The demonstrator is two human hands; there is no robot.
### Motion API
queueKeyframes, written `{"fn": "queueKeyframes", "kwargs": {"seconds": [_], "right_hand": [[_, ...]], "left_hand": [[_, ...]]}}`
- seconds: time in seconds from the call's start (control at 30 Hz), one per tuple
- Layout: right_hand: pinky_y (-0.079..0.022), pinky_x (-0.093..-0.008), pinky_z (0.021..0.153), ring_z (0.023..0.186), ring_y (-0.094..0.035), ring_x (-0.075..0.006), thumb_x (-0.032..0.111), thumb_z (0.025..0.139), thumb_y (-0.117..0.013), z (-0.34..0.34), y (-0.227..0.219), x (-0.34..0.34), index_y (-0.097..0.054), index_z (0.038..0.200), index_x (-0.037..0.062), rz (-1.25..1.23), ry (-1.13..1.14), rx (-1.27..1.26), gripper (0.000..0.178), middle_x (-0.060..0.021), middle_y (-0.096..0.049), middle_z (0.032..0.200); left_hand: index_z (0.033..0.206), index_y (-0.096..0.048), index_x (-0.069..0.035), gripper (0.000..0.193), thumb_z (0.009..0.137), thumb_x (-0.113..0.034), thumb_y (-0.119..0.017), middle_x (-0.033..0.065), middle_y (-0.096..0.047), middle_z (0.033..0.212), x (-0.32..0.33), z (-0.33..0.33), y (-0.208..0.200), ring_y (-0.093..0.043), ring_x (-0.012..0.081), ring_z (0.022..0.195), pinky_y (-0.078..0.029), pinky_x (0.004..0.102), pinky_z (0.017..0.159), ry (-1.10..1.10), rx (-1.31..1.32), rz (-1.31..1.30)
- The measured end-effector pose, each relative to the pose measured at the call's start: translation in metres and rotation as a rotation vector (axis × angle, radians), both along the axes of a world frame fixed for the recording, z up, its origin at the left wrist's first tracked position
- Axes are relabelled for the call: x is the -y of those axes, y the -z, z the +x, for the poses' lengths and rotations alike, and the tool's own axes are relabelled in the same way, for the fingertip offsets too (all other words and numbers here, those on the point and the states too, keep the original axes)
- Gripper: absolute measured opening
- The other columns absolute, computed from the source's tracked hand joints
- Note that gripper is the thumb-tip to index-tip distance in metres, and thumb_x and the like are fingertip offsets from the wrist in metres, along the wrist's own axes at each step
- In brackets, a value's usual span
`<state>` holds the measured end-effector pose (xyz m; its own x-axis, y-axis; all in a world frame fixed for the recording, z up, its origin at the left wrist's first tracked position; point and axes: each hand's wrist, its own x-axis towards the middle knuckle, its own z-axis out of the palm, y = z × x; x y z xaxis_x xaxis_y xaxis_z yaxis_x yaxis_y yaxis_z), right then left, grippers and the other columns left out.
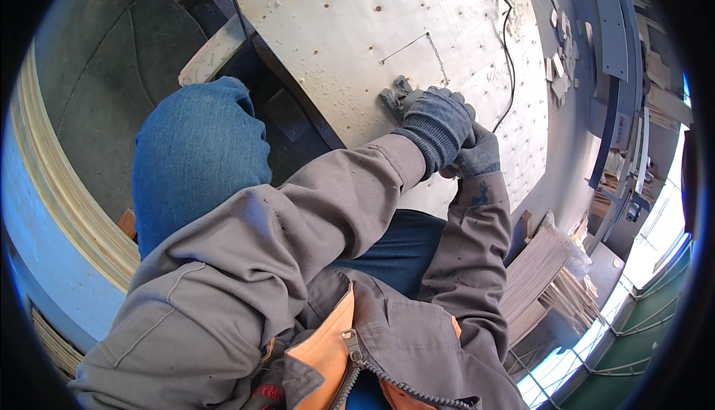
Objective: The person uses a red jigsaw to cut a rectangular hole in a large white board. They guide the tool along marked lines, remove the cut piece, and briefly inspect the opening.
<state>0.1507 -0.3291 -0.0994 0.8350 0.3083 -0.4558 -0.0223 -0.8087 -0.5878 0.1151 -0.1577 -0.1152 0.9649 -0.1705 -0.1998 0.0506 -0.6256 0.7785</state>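
Observation:
My left hand (pixel 437 123), in a grey knitted glove, is closed, its fingers wrapped round a dark grey tool. The tool's stubby, fork-like head (pixel 392 102) sticks out to the left, close to the board; its exact kind I cannot make out. Tucked against the left hand, on its near right side, my right hand (pixel 480 155) is gloved too and closed; what it grips is mostly hidden. Both hands are low over a pale board (pixel 335 15) dotted with small holes and wood crumbs. Thin dark lines (pixel 406 48) mark a corner shape just beyond my hands.
Black cable (pixel 509 60) runs along the board's right part. A dark frame edge (pixel 290 90) borders its left side, beside my denim-covered knee (pixel 197 157). Wood offcuts (pixel 560 67) lie scattered at right, near stacked wooden strips (pixel 547 268). Long pale boards (pixel 71 201) curve along the left.

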Motion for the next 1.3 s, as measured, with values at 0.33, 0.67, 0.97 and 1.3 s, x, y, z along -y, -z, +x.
{"fn": "queueKeyframes", "kwargs": {"seconds": [0.33,0.67,0.97,1.3], "right_hand": [[-0.057,-0.0328,0.084,0.093,-0.073,-0.0183,0.019,0.065,-0.087,0.001,-0.009,-0.015,-0.074,0.114,0.0006,-0.018,-0.039,0.003,0.054,-0.0127,-0.078,0.099],[-0.057,-0.0336,0.086,0.095,-0.074,-0.0203,0.022,0.066,-0.089,0.007,-0.003,-0.013,-0.073,0.116,0.0007,-0.055,-0.06,0.001,0.057,-0.0141,-0.078,0.101],[-0.057,-0.0338,0.086,0.095,-0.073,-0.0203,0.023,0.066,-0.089,0.01,-0.003,-0.016,-0.073,0.116,0.001,-0.043,-0.063,0.003,0.057,-0.0142,-0.078,0.102],[-0.057,-0.0336,0.085,0.094,-0.073,-0.0199,0.022,0.065,-0.089,0.012,-0.001,-0.019,-0.073,0.116,0.0006,-0.029,-0.05,-0.011,0.058,-0.0145,-0.077,0.101]], "left_hand": [[0.117,-0.07,-0.01,0.072,0.061,-0.047,-0.094,0.0146,-0.067,0.121,-0.009,0.0,-0.004,-0.062,0.0312,0.121,-0.05,0.0417,0.104,0.016,-0.007,0.023],[0.117,-0.07,-0.008,0.066,0.068,-0.048,-0.09,0.0157,-0.068,0.118,-0.01,0.003,0.0,-0.064,0.0309,0.118,-0.05,0.041,0.104,-0.021,0.007,0.017],[0.117,-0.071,-0.008,0.065,0.067,-0.047,-0.09,0.0163,-0.069,0.118,-0.018,0.004,-0.005,-0.065,0.0315,0.118,-0.051,0.0412,0.102,0.007,0.005,0.031],[0.118,-0.071,-0.008,0.062,0.072,-0.046,-0.086,0.017,-0.069,0.119,-0.025,0.005,-0.006,-0.065,0.032,0.119,-0.051,0.0422,0.102,0.022,0.018,0.044]]}}
